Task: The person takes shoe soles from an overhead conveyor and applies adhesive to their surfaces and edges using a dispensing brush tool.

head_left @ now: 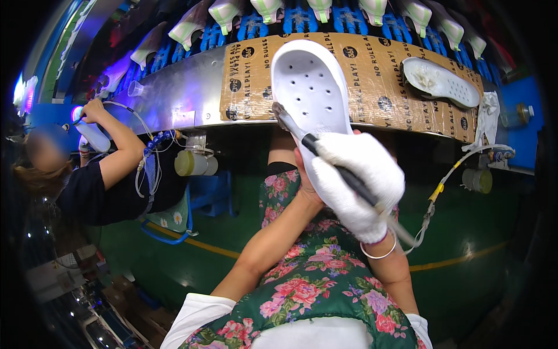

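Observation:
A white shoe sole (308, 81) with small holes across its inner face is held up over the front edge of the bench. My bare left hand (306, 185) grips it from below near the lower end; most of its fingers are hidden behind the sole. My right hand (363, 180), in a white knitted glove, is closed round the dark handle of a brush (314, 143). The brown, wet-looking bristles touch the sole's left rim. A clear tube (407, 235) trails from the brush's rear end, beside my right wrist.
Printed brown cardboard (372, 75) covers the bench; a second white sole (444, 84) lies on it, right. Beside that are a white cloth (488, 119) and a jar (516, 115). Shoe uppers (189, 29) on blue holders line the back. A co-worker (104, 168) sits left, holding another sole.

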Tool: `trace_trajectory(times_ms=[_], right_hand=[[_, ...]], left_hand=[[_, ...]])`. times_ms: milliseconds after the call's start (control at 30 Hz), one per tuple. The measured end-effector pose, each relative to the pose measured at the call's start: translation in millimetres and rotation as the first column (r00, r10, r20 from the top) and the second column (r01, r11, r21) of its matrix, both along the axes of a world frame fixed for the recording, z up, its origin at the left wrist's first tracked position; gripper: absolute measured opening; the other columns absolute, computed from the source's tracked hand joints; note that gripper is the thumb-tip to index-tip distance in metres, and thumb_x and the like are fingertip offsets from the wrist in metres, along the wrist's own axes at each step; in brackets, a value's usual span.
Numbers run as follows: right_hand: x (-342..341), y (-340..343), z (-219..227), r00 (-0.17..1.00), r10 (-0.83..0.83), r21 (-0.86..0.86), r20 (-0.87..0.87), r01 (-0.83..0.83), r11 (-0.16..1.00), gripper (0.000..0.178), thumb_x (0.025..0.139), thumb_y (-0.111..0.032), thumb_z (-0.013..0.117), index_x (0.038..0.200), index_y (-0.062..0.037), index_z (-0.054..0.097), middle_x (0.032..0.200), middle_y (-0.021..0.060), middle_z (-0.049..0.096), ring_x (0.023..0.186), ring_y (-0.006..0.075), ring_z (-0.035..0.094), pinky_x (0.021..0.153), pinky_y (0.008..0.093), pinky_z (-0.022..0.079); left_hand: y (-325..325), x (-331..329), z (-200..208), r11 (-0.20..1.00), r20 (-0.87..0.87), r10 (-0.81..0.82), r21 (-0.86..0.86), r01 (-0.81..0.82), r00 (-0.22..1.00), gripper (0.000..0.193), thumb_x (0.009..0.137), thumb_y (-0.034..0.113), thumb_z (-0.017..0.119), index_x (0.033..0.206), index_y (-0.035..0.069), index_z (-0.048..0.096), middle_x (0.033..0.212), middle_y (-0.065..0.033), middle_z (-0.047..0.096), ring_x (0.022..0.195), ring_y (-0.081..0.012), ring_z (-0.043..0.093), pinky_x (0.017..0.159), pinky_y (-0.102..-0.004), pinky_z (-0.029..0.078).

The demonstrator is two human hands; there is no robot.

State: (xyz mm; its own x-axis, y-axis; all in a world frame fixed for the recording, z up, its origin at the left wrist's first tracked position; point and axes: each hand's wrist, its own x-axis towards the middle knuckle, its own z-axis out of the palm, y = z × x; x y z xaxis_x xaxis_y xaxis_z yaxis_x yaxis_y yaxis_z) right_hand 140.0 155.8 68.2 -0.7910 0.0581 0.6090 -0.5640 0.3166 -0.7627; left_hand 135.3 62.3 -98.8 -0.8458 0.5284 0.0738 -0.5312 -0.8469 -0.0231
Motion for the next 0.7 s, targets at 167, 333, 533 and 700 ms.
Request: trace_trajectory(times_ms=[167, 333, 533, 700], right_hand=[[0, 5, -9, 0.983, -0.157, 0.112, -0.092, 0.167, 0.980, 0.024, 0.080, 0.005, 0.079, 0.103, 0.0007, 0.074, 0.102, 0.0162, 0.076, 0.092, 0.0285, 0.073, 0.084, 0.0376, 0.057], [-1, 2, -18, 0.999, -0.018, 0.004, -0.049, 0.018, 1.000, 0.026, 0.078, 0.001, 0.081, 0.103, -0.0007, 0.076, 0.102, 0.0140, 0.077, 0.088, 0.0278, 0.073, 0.081, 0.0375, 0.057], [7, 4, -13, 0.992, -0.091, 0.208, -0.086, 0.107, 0.972, 0.026, 0.078, 0.005, 0.079, 0.103, -0.0010, 0.076, 0.099, 0.0146, 0.076, 0.091, 0.0313, 0.073, 0.084, 0.0377, 0.057], [4, 7, -23, 0.993, 0.112, -0.135, 0.046, -0.105, 0.985, 0.025, 0.076, 0.002, 0.082, 0.101, 0.0003, 0.075, 0.098, 0.0153, 0.076, 0.086, 0.0279, 0.073, 0.079, 0.0362, 0.057]], left_hand=[[-16, -11, 6, 0.930, -0.096, 0.157, -0.321, -0.180, 0.983, 0.113, 0.082, 0.087, 0.054, 0.162, 0.013, 0.026, 0.159, -0.0172, 0.041, 0.144, -0.0351, 0.045, 0.120, -0.0523, 0.038], [-13, -25, 35, 0.916, -0.128, 0.110, -0.372, -0.150, 0.986, 0.118, 0.080, 0.087, 0.057, 0.162, 0.010, 0.024, 0.155, -0.0255, 0.043, 0.140, -0.0390, 0.048, 0.117, -0.0536, 0.041], [-10, -33, 32, 0.993, -0.181, 0.088, -0.064, -0.101, 0.980, 0.111, 0.080, 0.088, 0.057, 0.161, 0.019, 0.028, 0.153, -0.0208, 0.046, 0.135, -0.0470, 0.051, 0.109, -0.0644, 0.046], [-12, -42, 38, 0.998, -0.122, 0.065, -0.005, -0.066, 0.990, 0.118, 0.075, 0.092, 0.056, 0.154, 0.008, 0.037, 0.145, -0.0176, 0.053, 0.125, -0.0516, 0.058, 0.101, -0.0660, 0.052]])
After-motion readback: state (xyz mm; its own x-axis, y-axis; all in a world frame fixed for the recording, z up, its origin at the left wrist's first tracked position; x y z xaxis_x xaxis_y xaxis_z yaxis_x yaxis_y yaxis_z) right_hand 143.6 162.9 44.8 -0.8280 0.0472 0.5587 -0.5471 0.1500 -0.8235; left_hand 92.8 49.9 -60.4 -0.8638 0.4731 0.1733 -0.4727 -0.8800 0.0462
